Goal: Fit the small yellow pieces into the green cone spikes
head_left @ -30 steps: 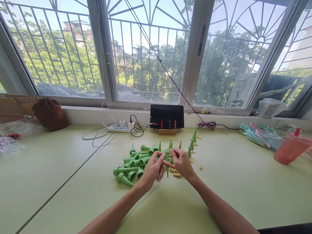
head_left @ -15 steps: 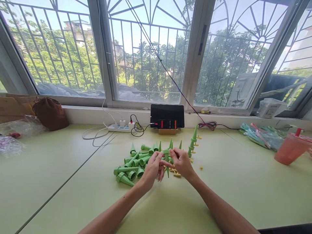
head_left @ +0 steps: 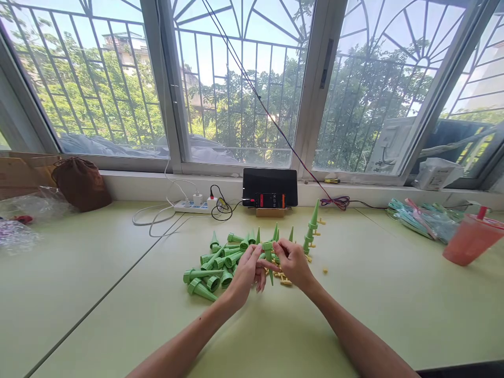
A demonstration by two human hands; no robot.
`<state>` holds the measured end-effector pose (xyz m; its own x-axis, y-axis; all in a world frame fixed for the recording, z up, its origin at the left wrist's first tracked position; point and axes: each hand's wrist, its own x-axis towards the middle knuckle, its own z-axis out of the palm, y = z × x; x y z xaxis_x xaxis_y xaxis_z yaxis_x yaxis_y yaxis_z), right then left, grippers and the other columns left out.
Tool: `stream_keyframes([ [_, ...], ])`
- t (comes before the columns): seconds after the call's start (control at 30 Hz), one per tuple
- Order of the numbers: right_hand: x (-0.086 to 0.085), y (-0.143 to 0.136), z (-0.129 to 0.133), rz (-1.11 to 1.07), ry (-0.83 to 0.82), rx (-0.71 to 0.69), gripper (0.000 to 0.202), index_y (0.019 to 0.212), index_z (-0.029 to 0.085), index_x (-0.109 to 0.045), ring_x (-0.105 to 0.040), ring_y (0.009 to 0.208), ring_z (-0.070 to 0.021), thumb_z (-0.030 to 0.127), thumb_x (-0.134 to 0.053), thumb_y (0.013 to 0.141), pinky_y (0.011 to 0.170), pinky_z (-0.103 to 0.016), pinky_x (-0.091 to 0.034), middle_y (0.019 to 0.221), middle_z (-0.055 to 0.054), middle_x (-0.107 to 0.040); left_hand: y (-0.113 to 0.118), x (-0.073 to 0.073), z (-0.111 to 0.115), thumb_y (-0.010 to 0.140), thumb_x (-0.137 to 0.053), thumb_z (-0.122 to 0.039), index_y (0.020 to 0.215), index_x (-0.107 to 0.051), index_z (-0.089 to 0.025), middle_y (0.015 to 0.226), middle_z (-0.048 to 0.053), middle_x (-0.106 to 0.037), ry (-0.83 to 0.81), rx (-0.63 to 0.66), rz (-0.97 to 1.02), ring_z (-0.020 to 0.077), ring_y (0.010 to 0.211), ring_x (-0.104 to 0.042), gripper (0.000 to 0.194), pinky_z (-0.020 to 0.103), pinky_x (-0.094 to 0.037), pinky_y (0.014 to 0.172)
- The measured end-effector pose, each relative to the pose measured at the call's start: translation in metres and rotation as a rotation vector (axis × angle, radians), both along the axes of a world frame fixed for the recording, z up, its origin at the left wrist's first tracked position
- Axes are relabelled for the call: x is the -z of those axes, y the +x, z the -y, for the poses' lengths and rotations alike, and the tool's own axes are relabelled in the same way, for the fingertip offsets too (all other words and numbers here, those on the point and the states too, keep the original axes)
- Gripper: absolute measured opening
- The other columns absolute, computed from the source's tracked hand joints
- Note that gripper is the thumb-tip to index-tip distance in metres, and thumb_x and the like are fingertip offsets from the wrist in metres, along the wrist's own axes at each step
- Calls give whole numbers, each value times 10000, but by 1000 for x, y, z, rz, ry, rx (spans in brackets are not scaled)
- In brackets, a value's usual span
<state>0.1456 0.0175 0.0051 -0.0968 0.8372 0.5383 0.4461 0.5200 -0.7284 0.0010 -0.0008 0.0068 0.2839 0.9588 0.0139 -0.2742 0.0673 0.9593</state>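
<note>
A green plastic plant-watering spike (head_left: 269,257) hangs point down between my hands, its wide collar on top. My left hand (head_left: 244,273) is closed on the collar from the left, with a finger reaching behind the spike. My right hand (head_left: 293,265) pinches at the collar's right side; whatever its fingertips hold is hidden. Left of and behind my hands lies a pile of green spikes (head_left: 214,261), some showing open threaded ends. Small yellow valve pieces (head_left: 286,282) lie beneath and beside my right hand. Stacked spikes with yellow valves (head_left: 311,231) stand upright to the right.
A phone (head_left: 271,200) leans before a dark tablet (head_left: 270,181) at the wall. Nearby are a power strip (head_left: 192,206) and cables. A brown drawstring bag (head_left: 82,184) stands left; a red cup (head_left: 470,241) and bundled strips (head_left: 413,218) are right. One yellow piece (head_left: 325,271) lies apart.
The held spike has shifted very slightly to the left between my hands. Both hands keep nearly the same pose, and the pile is unchanged.
</note>
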Motion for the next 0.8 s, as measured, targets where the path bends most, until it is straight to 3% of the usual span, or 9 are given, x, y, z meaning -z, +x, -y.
stream_keyframes([
  [0.57, 1, 1, 0, -3, 16, -98, 369, 616, 189, -372, -296, 501, -93, 379, -436, 926, 492, -236, -239, 528, 51, -346, 1, -3, 0, 835, -504, -589, 914, -463, -175, 561, 29, -669, -6, -2, -33, 93, 281, -450, 423, 179, -307, 292],
  [0.8, 1, 1, -1, 1, 4, -123, 379, 608, 190, -353, -285, 508, -92, 382, -442, 922, 496, -235, -230, 532, 53, -333, 0, -2, -1, 765, -622, -555, 825, -453, -186, 566, 12, -647, -9, -40, -18, 105, 356, -516, 410, 175, -324, 309],
])
